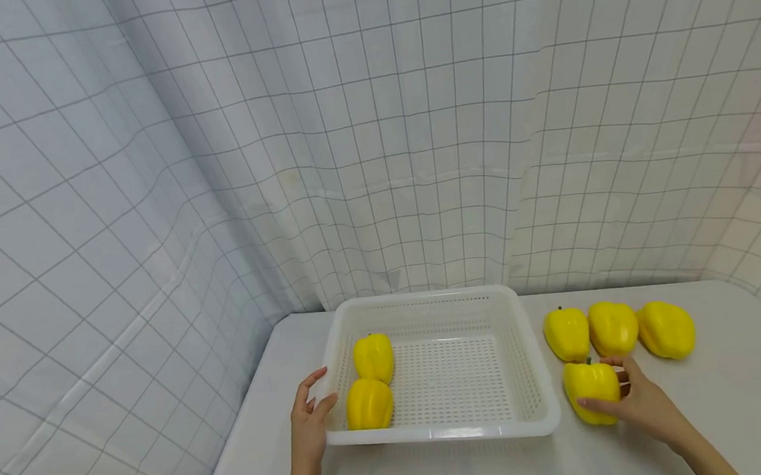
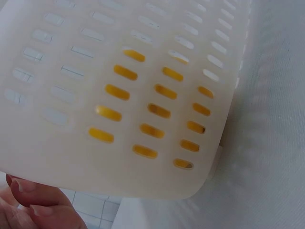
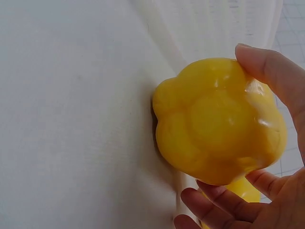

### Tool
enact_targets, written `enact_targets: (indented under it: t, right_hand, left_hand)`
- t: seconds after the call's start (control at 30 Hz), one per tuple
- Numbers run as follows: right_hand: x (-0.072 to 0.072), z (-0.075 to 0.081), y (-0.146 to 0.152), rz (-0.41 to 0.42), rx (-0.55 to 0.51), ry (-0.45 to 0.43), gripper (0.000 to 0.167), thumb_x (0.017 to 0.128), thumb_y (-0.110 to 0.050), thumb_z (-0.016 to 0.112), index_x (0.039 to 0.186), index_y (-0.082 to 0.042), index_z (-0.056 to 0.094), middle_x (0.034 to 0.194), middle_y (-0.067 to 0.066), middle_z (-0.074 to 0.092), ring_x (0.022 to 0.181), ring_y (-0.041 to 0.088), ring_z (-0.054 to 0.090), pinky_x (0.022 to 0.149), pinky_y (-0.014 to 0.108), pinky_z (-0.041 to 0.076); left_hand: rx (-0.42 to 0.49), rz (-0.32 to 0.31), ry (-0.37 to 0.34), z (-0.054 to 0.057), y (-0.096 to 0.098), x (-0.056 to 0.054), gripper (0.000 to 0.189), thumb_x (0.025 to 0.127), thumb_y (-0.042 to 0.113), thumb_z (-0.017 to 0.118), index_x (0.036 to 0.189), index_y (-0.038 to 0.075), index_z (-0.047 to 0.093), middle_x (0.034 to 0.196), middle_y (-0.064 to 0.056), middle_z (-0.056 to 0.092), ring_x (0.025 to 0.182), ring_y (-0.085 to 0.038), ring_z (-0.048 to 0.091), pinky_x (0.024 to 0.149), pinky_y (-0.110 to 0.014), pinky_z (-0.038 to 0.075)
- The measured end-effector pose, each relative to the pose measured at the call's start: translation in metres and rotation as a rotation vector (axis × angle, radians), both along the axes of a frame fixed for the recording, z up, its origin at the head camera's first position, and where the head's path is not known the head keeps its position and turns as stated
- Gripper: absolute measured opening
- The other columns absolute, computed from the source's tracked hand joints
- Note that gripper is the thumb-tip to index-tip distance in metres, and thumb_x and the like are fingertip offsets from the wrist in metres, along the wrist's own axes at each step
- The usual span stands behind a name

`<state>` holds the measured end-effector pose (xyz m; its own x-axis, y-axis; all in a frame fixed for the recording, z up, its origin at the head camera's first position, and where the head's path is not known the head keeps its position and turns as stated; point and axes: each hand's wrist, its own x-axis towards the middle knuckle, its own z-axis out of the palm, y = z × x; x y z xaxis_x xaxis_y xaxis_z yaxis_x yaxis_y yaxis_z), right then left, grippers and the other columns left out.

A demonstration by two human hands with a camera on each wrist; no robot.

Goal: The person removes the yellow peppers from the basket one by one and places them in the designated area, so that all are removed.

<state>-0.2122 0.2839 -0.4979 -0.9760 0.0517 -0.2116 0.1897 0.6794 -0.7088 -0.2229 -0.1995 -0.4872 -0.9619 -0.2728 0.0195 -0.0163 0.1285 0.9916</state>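
A yellow bell pepper (image 1: 590,393) with a dark green stem is gripped by my right hand (image 1: 640,403), the thumb on its near side and the fingers round its right. In the right wrist view the lobed underside of this bell pepper (image 3: 219,124) faces the camera, at or just over the table. My left hand (image 1: 310,428) holds the left rim of a white plastic basket (image 1: 438,434). Inside it, along the left side, lie two yellow bell peppers, one behind (image 1: 374,357) and one in front (image 1: 369,404). The left wrist view shows yellow through the slots of the basket wall (image 2: 95,157).
Behind my right hand, a row of three more yellow bell peppers, left (image 1: 567,334), middle (image 1: 613,328) and right (image 1: 666,329), lies on the white table (image 1: 741,402). A white gridded curtain (image 1: 414,151) hangs along the back and sides.
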Motion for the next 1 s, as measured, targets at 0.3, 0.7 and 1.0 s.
enact_targets:
  t: [0.3,0.7,1.0]
  right_hand:
    - [-0.0012,-0.0021,0.0015,-0.004,-0.006,-0.023,0.095,0.079,-0.056,0.068,0.138,0.0,0.019,0.124,0.035,0.042,0.102,0.036,0.049,0.075,0.045,0.046]
    - [-0.0027,-0.0082,0.0035,0.044,0.013,-0.024,0.095,0.084,-0.055,0.061,0.141,0.005,0.015,0.121,0.036,0.046,0.103,0.037,0.05,0.077,0.047,0.046]
    - [-0.0005,-0.0098,0.0011,0.058,0.026,0.012,0.093,0.087,-0.055,0.058,0.143,0.006,0.015,0.127,0.039,0.041,0.104,0.037,0.05,0.077,0.047,0.047]
  left_hand:
    - [0.005,0.002,-0.004,0.0006,0.0002,0.0001,0.044,0.093,0.01,0.055,0.136,0.016,0.049,0.125,-0.015,0.055,0.101,-0.023,0.054,0.079,-0.029,0.045]
    - [0.009,-0.001,-0.011,0.0006,0.0005,0.0007,0.044,0.093,0.011,0.055,0.136,0.016,0.049,0.126,-0.015,0.054,0.102,-0.023,0.054,0.08,-0.03,0.045]
    - [-0.016,0.011,-0.008,0.0016,0.0005,0.0008,0.042,0.092,0.01,0.054,0.134,0.015,0.05,0.129,-0.013,0.052,0.1,-0.023,0.053,0.081,-0.032,0.043]
